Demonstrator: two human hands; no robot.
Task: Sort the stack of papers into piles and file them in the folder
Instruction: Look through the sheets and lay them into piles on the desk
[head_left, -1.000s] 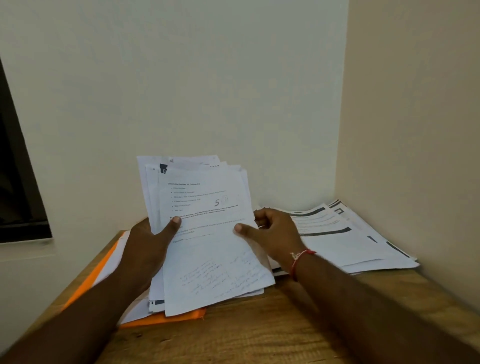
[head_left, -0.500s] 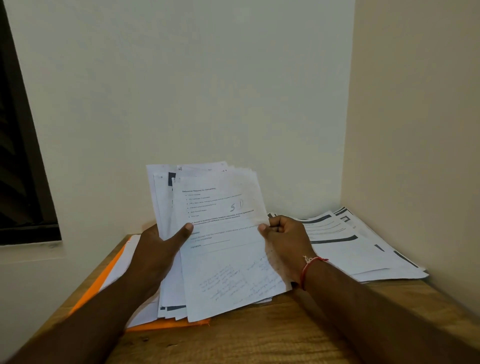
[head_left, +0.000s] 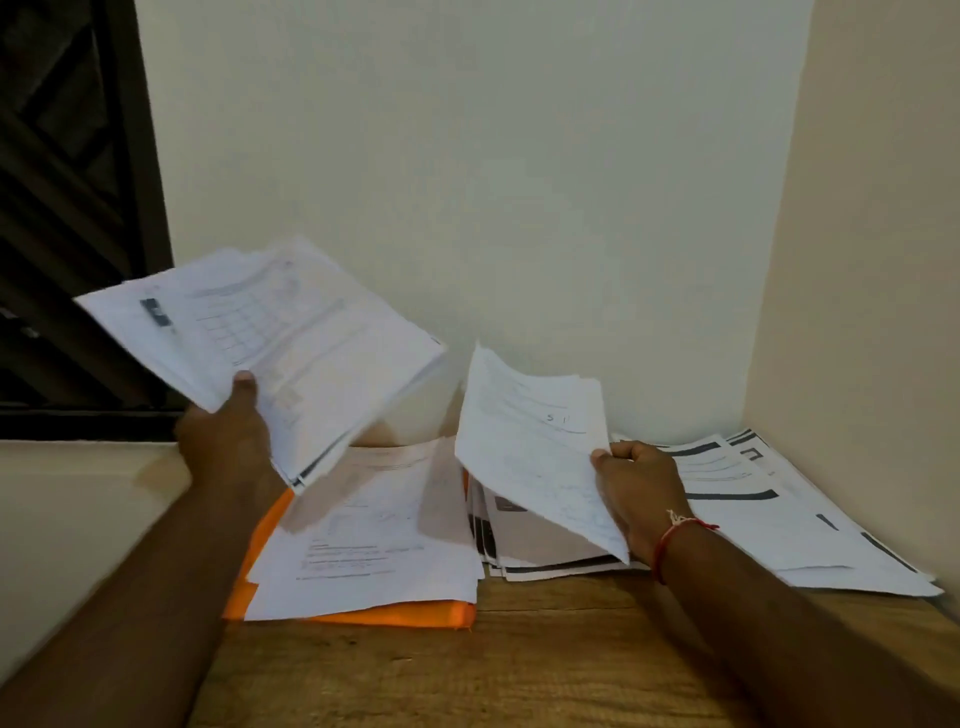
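The loose sheet (head_left: 530, 447) is pinched at its lower right edge by the right hand (head_left: 639, 488), fingers curled over the margin with the thumb on the near face. It rises up and left from those fingers, tilted and bowing. It is thin, light, floppy paper, so an edge or corner pinch suits it. A flat lay-down would likely stop it sliding.

The stack of papers (head_left: 270, 338) is gripped at its lower corner by the left hand (head_left: 228, 441), thumb on top and fingers hidden beneath. It fans up and away from the thumb, blurred. It looks heavier yet limp, and its sheets could slip apart unless clamped firmly.

Below and right of the left fingers a pile (head_left: 379, 530) lies on the orange folder (head_left: 415, 613). Directly under the right fingers is a pile with dark bars (head_left: 535, 545), and right of them a third pile (head_left: 769, 509) in the wall corner. All rest on the wooden worktop (head_left: 519, 665). Sorting seems midway; filing is not yet begun.
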